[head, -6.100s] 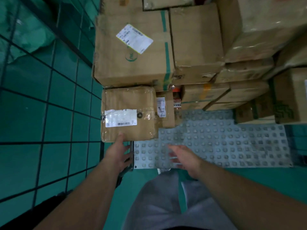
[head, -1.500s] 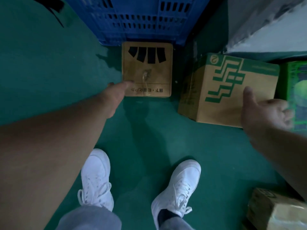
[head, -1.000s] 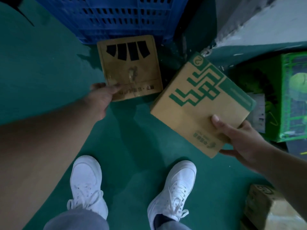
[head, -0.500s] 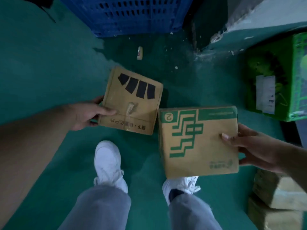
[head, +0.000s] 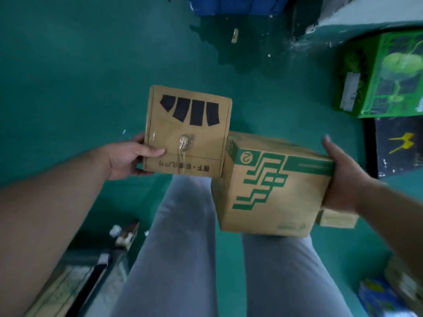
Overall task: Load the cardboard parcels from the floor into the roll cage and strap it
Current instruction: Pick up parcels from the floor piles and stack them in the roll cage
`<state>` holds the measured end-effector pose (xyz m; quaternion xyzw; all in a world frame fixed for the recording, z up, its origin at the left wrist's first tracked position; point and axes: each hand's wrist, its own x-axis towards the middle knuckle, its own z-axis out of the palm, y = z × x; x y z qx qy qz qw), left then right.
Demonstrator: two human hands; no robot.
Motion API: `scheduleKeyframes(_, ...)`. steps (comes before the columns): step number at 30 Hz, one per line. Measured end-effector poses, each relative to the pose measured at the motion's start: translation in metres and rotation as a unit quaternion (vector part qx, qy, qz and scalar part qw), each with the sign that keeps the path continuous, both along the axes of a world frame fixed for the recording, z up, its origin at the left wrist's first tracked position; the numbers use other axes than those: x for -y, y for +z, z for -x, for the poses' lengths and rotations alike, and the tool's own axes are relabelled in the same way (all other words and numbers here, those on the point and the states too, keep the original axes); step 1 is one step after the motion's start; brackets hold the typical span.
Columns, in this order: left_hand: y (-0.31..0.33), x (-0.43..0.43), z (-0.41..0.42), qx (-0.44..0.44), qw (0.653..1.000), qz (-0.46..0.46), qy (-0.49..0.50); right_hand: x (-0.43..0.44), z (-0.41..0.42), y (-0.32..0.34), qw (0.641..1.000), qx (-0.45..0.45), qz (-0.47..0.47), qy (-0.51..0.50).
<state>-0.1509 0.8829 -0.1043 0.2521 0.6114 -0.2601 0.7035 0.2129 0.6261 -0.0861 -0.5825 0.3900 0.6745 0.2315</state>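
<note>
I hold two cardboard parcels in the air above my legs. My left hand point(head: 131, 157) grips the left edge of a flat brown parcel point(head: 187, 131) printed with black stripes, thumb on top. My right hand point(head: 343, 179) clamps the right side of a bigger cardboard box point(head: 274, 186) with green zigzag print and a circled 2. The flat parcel's right edge overlaps the green-printed box's top left corner. The roll cage is out of view.
A blue plastic crate point(head: 229, 5) stands at the top edge. A green printed carton point(head: 384, 78) and a black box point(head: 398, 147) lie at the right. More parcels point(head: 336, 217) sit under my right wrist. Debris and flat cardboard point(head: 75, 277) lie bottom left on the green floor.
Both parcels were picked off the floor near the blue crate and have risen toward me. I have backed away from the crate; the parcels now touch side by side.
</note>
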Motion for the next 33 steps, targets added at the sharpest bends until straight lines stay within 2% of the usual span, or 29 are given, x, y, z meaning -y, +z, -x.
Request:
scheduleKeyframes(4, 0.103, 0.042, 0.019, -0.002, 0.992, -0.05, 0.114, -0.018, -0.012, 0.088, 0.995, 0.01, -0.043, 0.084)
scheduleKeyframes(7, 0.177, 0.085, 0.036, 0.004, 0.98, -0.054, 0.19, -0.025, -0.032, 0.145, 0.977, -0.004, -0.1, 0.187)
scheduleKeyframes(10, 0.228, 0.137, 0.047, 0.008, 0.964, -0.057, 0.26, -0.033, -0.05, 0.191, 0.94, -0.027, -0.188, 0.284)
scheduleKeyframes(13, 0.277, 0.193, 0.052, 0.008, 0.933, -0.078, 0.352, -0.048, -0.046, 0.236, 0.909, -0.028, -0.241, 0.339)
scheduleKeyframes(17, 0.334, 0.276, 0.075, -0.013, 0.892, -0.117, 0.437, -0.06, -0.005, 0.281, 0.851, -0.024, -0.277, 0.445)
scheduleKeyframes(18, 0.358, 0.314, 0.092, -0.022, 0.872, -0.139, 0.469, -0.061, 0.023, 0.294, 0.819, -0.031, -0.296, 0.491)
scheduleKeyframes(20, 0.364, 0.349, 0.1, -0.025, 0.865, -0.141, 0.482, -0.059, 0.043, 0.3, 0.81, -0.022, -0.294, 0.508)
scheduleKeyframes(26, 0.395, 0.533, 0.146, -0.04, 0.77, -0.147, 0.619, -0.001, 0.174, 0.337, 0.711, -0.03, -0.306, 0.632)
scheduleKeyframes(30, 0.399, 0.658, 0.164, -0.056, 0.69, -0.164, 0.703, 0.061, 0.257, 0.344, 0.634, -0.051, -0.327, 0.699)
scheduleKeyframes(31, 0.404, 0.713, 0.168, -0.061, 0.655, -0.167, 0.734, 0.095, 0.292, 0.342, 0.599, -0.067, -0.338, 0.723)
scheduleKeyframes(33, 0.404, 0.763, 0.172, -0.06, 0.622, -0.171, 0.762, 0.127, 0.327, 0.343, 0.56, -0.076, -0.348, 0.748)
